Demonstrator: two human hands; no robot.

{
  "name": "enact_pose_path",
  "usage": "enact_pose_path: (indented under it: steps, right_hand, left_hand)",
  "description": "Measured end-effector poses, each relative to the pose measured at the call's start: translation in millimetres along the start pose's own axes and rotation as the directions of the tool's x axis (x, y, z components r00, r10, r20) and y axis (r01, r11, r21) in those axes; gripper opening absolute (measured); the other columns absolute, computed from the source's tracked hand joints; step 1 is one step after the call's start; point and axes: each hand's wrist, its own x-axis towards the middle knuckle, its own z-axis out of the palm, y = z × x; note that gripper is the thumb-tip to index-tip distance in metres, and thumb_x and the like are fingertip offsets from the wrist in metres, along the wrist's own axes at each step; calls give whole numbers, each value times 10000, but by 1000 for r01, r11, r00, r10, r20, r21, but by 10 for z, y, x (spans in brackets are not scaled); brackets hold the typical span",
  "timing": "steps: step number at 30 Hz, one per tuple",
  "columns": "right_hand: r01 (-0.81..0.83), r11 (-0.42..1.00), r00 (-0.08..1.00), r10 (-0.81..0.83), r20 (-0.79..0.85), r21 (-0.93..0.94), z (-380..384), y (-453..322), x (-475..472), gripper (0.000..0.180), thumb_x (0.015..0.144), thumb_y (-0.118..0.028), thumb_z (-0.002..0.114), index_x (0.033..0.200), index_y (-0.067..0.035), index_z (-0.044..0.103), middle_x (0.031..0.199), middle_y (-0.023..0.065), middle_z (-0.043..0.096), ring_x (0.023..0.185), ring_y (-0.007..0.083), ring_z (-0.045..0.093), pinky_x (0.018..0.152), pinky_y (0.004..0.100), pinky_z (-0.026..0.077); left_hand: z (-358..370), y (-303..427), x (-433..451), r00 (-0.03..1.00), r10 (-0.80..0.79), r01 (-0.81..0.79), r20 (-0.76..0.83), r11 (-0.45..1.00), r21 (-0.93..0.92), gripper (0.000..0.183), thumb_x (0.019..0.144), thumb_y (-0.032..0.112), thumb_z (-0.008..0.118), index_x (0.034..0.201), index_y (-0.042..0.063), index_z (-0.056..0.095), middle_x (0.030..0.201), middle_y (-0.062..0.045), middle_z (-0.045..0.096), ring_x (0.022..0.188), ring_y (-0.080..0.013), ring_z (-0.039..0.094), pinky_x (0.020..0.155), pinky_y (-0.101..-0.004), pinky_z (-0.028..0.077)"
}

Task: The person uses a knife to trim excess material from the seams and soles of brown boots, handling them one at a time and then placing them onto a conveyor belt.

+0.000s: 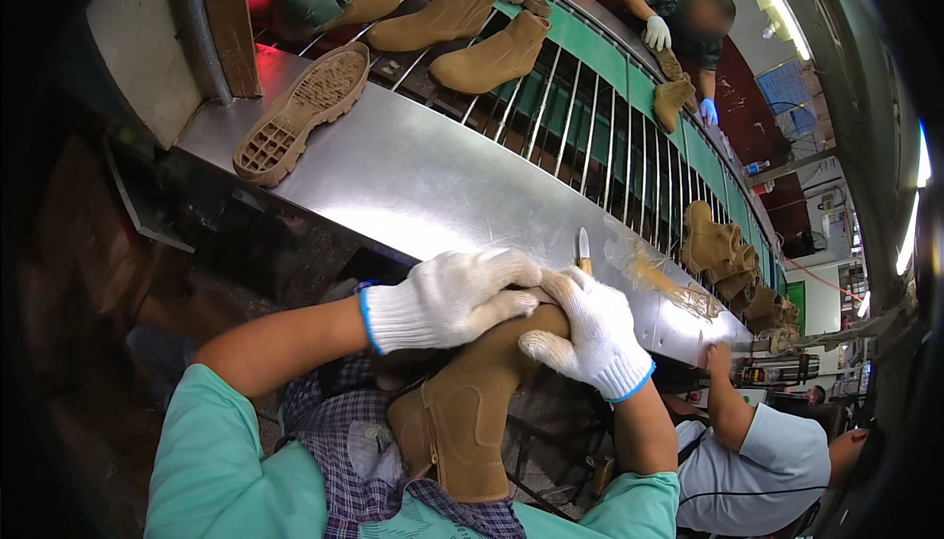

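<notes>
A tan zip-sided ankle boot (472, 406) lies against my lap, its toe turned up towards the metal edge of the workbench. My right hand (590, 325), in a white knit glove, is closed around the toe with the thumb on the near side. My left hand (461, 295), gloved alike, presses its fingertips on the toe beside it. What lies between the fingertips is mostly hidden. A small knife (584, 247) with a wooden handle rests on the metal ledge (413, 170) just beyond my hands. At the ledge's left end lies a loose tan rubber sole (306, 115).
Behind the ledge runs a conveyor of metal rods (568, 118) bearing boots (490, 56) and soles. Glue-stained plastic (667, 277) sticks to the ledge at right. A co-worker (759, 458) sits close on the right; other gloved people work across the conveyor.
</notes>
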Motion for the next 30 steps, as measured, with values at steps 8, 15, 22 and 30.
enact_pose_path:
  steps: [8,15,22,30]
  right_hand:
    - [10,956,985,42,-170,294,148,120,-121,1033,694,-645,959,1423,11,638,1102,198,744,992,380,749,924,458,597]
    - [14,941,991,32,-130,338,72,160,-147,824,691,-611,953,1239,-28,754,1038,172,740,944,354,750,870,441,595]
    - [-40,943,987,90,-136,330,190,149,-183,761,724,-585,941,1215,-35,751,1014,166,725,933,362,742,847,438,595]
    - [54,837,942,139,-307,545,435,187,-209,1137,762,-659,931,1574,6,493,1203,196,707,1017,295,743,906,429,623]
  left_hand:
    - [-175,-150,-611,991,-41,17,130,983,182,698,817,56,808,1469,-41,579,1456,-277,638,1243,-423,714,1026,-449,627]
    - [-172,-51,-266,929,-217,278,298,944,-180,621,924,91,690,1527,-5,584,1380,-235,725,1234,-275,740,1078,-369,581]
    - [-26,-1,-430,910,-317,362,267,922,-138,693,957,88,675,1615,-9,478,1518,-256,636,1319,-325,703,1137,-398,566]
    - [154,300,-761,987,-152,154,48,988,-34,990,875,182,789,1627,-176,253,1548,-456,473,1321,-484,664,1119,-448,565]
